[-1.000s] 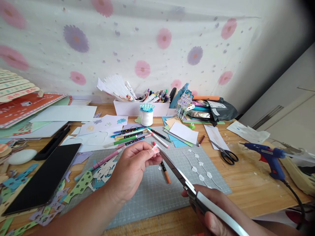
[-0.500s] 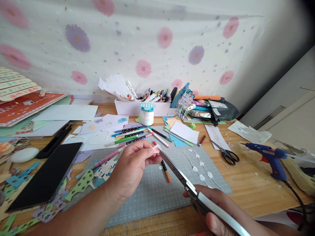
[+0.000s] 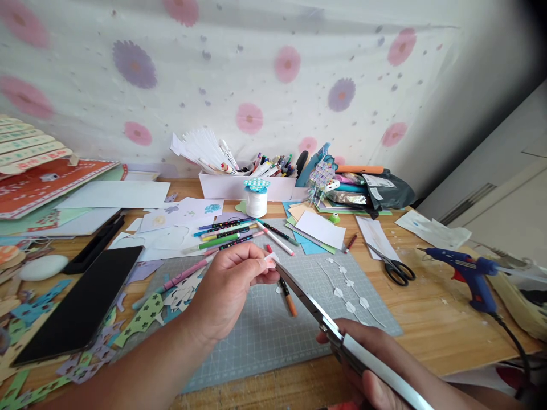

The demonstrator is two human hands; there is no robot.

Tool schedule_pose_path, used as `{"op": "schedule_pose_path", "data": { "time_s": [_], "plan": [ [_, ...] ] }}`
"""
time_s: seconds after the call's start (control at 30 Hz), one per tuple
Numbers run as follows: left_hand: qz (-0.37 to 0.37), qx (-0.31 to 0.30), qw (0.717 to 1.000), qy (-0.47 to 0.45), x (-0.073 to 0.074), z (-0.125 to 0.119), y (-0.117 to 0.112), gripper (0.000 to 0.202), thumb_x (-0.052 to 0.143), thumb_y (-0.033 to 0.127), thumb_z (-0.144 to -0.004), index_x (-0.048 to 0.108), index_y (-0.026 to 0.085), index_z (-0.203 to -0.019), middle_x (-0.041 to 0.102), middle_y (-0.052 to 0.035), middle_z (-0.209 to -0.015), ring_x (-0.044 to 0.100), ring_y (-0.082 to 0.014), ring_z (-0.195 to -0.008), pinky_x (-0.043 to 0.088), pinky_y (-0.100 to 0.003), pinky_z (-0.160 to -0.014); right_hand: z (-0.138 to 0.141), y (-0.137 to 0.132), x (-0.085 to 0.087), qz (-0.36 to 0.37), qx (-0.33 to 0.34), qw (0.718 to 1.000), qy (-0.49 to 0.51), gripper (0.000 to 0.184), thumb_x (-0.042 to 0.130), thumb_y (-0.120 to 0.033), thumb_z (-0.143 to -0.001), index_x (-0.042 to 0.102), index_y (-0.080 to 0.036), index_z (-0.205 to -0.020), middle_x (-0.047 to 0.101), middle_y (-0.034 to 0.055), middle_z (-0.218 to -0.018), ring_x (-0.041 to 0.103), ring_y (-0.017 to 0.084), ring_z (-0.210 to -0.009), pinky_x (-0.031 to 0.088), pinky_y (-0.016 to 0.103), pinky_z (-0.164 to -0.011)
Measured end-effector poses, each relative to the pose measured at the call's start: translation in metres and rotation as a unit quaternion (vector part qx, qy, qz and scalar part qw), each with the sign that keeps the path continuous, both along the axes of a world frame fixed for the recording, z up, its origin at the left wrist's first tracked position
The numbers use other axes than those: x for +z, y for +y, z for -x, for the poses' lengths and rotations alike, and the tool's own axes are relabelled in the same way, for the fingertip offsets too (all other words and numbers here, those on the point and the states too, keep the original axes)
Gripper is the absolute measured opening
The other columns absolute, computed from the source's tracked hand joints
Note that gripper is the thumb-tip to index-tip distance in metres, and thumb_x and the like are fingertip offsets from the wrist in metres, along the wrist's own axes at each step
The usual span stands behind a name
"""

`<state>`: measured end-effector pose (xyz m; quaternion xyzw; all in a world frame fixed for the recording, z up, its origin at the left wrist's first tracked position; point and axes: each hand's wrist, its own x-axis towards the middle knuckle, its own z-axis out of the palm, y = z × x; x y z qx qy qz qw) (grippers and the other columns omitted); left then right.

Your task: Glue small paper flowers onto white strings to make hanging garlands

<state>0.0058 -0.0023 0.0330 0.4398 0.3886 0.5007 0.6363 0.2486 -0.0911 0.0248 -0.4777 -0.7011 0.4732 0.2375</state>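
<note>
My left hand (image 3: 239,279) pinches a small piece of white paper (image 3: 270,261) between thumb and fingers above the grey cutting mat (image 3: 252,347). My right hand (image 3: 363,353) is closed round large metal scissors (image 3: 310,307) with a light handle. The scissor tips reach the paper at my left fingertips, and the blades look nearly closed. Beneath the blades lies an orange-brown marker (image 3: 289,299). On the mat to the right rest white strings with small paper petals (image 3: 350,285).
Markers (image 3: 231,236) lie behind my left hand near a white spool (image 3: 256,203). A black phone (image 3: 81,307) and paper scraps (image 3: 85,364) cover the left side. Black-handled scissors (image 3: 399,273) and a blue glue gun (image 3: 465,273) lie at right.
The scissor tips and the paper have shifted very slightly, and the paper shows less of its pinkish face. Both hands keep nearly the same place.
</note>
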Motion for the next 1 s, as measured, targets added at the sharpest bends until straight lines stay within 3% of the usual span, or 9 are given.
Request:
{"op": "schedule_pose_path", "data": {
  "time_s": [0.43, 1.0],
  "plan": [
    [-0.003, -0.012, 0.999, 0.032, 0.0012, -0.0032, -0.0025, 0.013, 0.066, 0.022, -0.069, 0.065, 0.016, -0.058, 0.062, -0.0011, -0.066, 0.059, -0.014, -0.067, 0.049, -0.026, -0.066, 0.0074, -0.0012, -0.0041, 0.0, -0.026, 1.0, -0.008, 0.065, 0.058, -0.059, -0.081, 0.06, -0.012, -0.125, 0.066, 0.017, -0.111, 0.062, 0.03, -0.104, 0.052, 0.042, -0.091],
    [0.025, -0.009, 1.0, 0.013, -0.0015, -0.005, -0.0026, 0.011, 0.068, 0.022, -0.068, 0.066, 0.015, -0.059, 0.064, -0.0026, -0.069, 0.059, -0.0149, -0.068, 0.049, -0.027, -0.066, 0.0047, -0.0031, -0.0049, 0.014, -0.026, 1.0, 0.009, 0.058, 0.055, -0.054, -0.085, 0.059, -0.014, -0.126, 0.065, 0.0156, -0.114, 0.059, 0.03, -0.11, 0.05, 0.042, -0.094]
  ]
}}
